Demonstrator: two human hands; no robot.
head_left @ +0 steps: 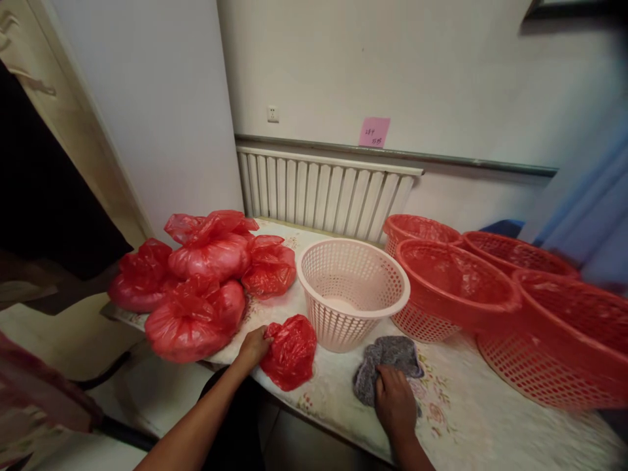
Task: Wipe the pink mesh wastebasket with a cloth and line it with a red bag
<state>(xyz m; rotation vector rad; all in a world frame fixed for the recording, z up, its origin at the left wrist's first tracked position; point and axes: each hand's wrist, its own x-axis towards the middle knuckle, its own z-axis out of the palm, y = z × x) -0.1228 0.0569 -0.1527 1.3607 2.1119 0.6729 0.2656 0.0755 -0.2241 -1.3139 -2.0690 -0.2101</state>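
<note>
My left hand (254, 347) grips the edge of a small red plastic bag (290, 351) that lies near the table's front edge. My right hand (394, 400) is closed on a grey cloth (387, 363) pressed flat on the floral tablecloth (456, 418). Just behind both stands a pale pink perforated basket (352, 290), upright, with no contents that I can see. A heap of several tied red bags (201, 278) sits at the table's left end.
Several red perforated baskets (456, 288) crowd the right half of the table, one lying tilted at the far right (569, 340). A white radiator (324, 190) runs along the wall behind. A pink note (373, 131) sticks on the wall. Floor lies left of the table.
</note>
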